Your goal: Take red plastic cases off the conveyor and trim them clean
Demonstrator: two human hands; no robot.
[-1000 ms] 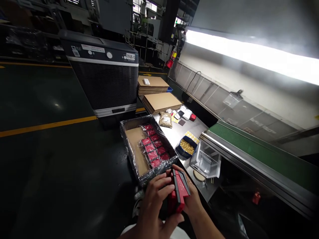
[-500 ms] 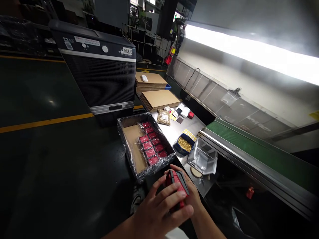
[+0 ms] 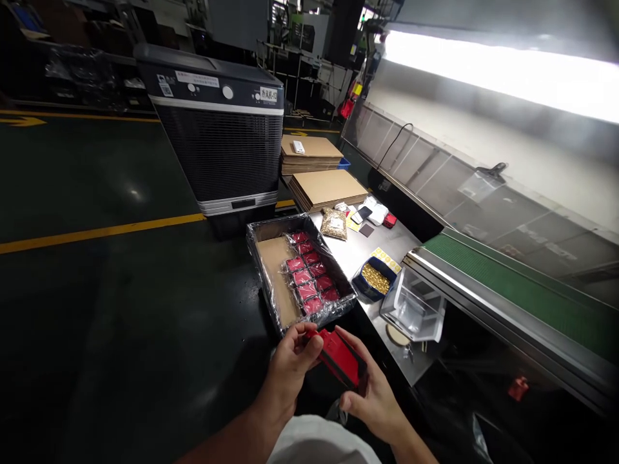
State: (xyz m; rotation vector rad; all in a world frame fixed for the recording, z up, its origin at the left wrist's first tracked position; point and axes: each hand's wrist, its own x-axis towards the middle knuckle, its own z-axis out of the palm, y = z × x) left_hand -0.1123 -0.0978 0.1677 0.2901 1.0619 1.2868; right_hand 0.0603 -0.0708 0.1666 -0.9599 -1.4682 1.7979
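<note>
Both my hands hold one red and black part (image 3: pixel 341 359) low in the middle of the view. My left hand (image 3: pixel 290 362) grips its near-left end with the fingers curled over the top. My right hand (image 3: pixel 370 393) cups it from below and from the right. Just beyond the part stands a plastic-lined cardboard box (image 3: pixel 264 274) with several red parts (image 3: pixel 309 277) laid in rows along its right half.
A steel worktable (image 3: pixel 360 248) carries a blue bowl of brass pieces (image 3: pixel 373 280), a clear plastic bin (image 3: pixel 413 306), a bag of brass pieces (image 3: pixel 333 223) and flat cardboard stacks (image 3: pixel 326 188). A green conveyor (image 3: pixel 507 293) runs on the right. A large air cooler (image 3: pixel 220 129) stands behind.
My left hand has slid off the top of the part to its left end, and the part now lies flatter and tilted between both hands. The view has shifted slightly.
</note>
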